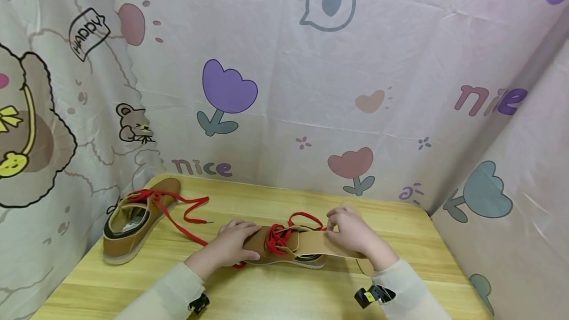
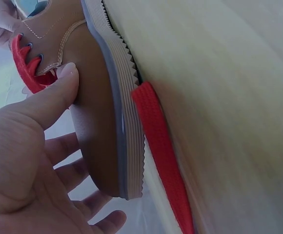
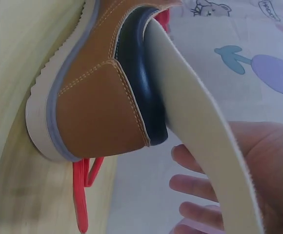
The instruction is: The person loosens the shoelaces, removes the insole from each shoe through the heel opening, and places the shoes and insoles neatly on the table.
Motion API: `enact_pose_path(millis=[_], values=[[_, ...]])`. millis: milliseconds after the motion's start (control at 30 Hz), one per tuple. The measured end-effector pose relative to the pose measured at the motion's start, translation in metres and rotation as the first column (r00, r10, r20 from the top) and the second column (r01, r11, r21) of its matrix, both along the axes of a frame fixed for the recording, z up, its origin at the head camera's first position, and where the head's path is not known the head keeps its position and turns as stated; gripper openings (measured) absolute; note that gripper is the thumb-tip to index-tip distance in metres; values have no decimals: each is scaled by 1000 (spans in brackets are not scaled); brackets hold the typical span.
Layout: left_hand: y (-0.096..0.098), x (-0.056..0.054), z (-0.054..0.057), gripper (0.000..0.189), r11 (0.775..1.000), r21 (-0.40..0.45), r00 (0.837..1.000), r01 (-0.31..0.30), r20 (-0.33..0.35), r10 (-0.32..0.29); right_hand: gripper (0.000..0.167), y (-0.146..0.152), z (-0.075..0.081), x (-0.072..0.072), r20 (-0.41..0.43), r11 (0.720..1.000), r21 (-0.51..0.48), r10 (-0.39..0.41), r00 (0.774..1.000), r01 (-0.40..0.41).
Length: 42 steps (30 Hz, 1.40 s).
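A brown lace-up shoe [image 1: 259, 242] lies on the table with its toe to the left. My left hand [image 1: 231, 247] grips the toe, with the thumb [image 2: 68, 80] on one side and the fingers round the other. A tan insole [image 1: 317, 244] sticks out of the shoe's opening, its front part hidden inside. In the right wrist view its pale underside [image 3: 200, 112] rises past the dark heel lining [image 3: 141, 73]. My right hand [image 1: 351, 228] holds the insole's outer end between thumb and fingers. Red laces [image 1: 278, 239] bunch over the tongue.
A second brown shoe [image 1: 126, 241] stands at the table's left edge, its loose red lace [image 1: 195, 206] trailing across the wooden table [image 1: 400, 280] toward the first shoe. A printed curtain [image 1: 284, 63] hangs behind and at both sides.
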<state>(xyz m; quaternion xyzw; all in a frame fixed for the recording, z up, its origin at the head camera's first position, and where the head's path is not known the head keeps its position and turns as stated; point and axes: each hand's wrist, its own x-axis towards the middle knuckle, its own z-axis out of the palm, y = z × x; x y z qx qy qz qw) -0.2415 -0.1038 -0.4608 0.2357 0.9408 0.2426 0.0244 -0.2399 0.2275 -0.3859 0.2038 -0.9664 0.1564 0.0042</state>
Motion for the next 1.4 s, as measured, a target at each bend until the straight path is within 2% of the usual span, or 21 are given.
enact_pose_path(millis=[567, 667, 767, 1000, 1167, 1400], values=[[1, 0, 0, 72, 1000, -2, 1000, -5, 12, 6, 27, 29, 17, 5, -42, 999, 16, -43, 998, 44], [1, 0, 0, 72, 1000, -6, 1000, -6, 12, 6, 27, 28, 17, 4, -58, 998, 30, -45, 997, 47], [1, -1, -1, 73, 1000, -9, 1000, -5, 11, 5, 22, 24, 15, 4, -95, 998, 63, -12, 995, 18], [2, -2, -1, 72, 1000, -8, 1000, -5, 7, 5, 14, 4, 5, 2, -211, 992, 121, 60, 976, -35], [2, -1, 0, 71, 1000, -8, 1000, 0, 8, 0, 18, -1, -1, 2, -248, 995, 92, 50, 968, -28], [1, -1, 1, 70, 1000, -4, 1000, -3, 10, 3, 24, 7, 1, 2, -252, 998, 56, 6, 968, 8]])
